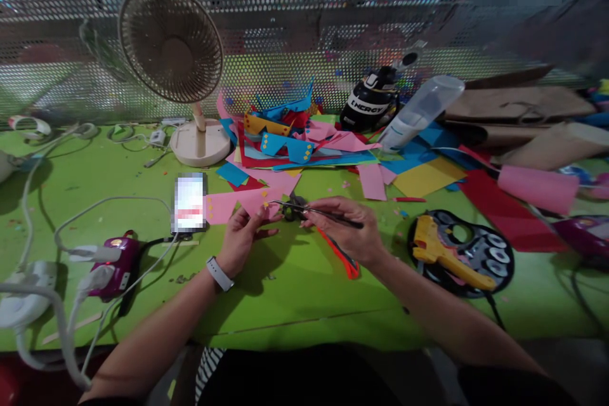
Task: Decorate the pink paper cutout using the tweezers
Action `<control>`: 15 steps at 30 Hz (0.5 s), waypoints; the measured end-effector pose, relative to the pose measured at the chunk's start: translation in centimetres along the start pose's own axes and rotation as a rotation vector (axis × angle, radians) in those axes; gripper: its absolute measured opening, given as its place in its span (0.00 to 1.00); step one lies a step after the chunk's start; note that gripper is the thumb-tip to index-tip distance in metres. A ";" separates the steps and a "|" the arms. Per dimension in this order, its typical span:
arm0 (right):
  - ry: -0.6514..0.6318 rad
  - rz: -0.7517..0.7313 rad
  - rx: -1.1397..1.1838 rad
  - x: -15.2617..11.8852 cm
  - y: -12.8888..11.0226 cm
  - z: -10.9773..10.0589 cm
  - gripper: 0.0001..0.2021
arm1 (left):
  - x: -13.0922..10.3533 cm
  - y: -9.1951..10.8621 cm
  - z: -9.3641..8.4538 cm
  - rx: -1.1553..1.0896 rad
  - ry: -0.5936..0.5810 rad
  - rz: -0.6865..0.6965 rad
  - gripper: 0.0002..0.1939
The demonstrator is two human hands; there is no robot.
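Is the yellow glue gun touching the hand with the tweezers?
Apart. The head view shows bare green table between the yellow glue gun and the right hand.

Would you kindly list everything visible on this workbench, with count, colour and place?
pink paper piece: one, pink, held at centre
tweezers: one, dark metal, in right hand
fan: one, beige, back left
phone: one, screen lit, left of centre
paper pile: many sheets, mixed colours, back centre
glue gun: one, yellow, on black tray, right
bottle: one, clear, lying, back right
table: one, green
left hand: holds the pink paper, watch on wrist
right hand: grips the tweezers
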State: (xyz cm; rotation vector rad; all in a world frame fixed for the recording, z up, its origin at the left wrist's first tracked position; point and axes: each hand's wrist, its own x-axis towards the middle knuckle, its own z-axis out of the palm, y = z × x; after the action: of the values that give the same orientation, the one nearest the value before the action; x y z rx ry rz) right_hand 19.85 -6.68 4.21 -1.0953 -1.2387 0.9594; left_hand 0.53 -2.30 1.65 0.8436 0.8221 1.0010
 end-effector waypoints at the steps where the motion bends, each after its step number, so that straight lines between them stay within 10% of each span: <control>1: 0.007 -0.004 -0.002 0.0 0.0 0.0 0.10 | 0.0 0.0 0.0 -0.003 0.003 0.001 0.17; 15: 0.028 -0.035 -0.028 -0.6 0.4 0.7 0.07 | 0.1 -0.5 -0.2 -0.079 -0.003 0.010 0.16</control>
State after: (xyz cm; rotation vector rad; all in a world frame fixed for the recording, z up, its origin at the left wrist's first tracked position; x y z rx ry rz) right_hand 19.15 -7.09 3.66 -1.1023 -1.2477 0.9001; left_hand 0.55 -2.33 1.11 0.7822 0.7715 1.0341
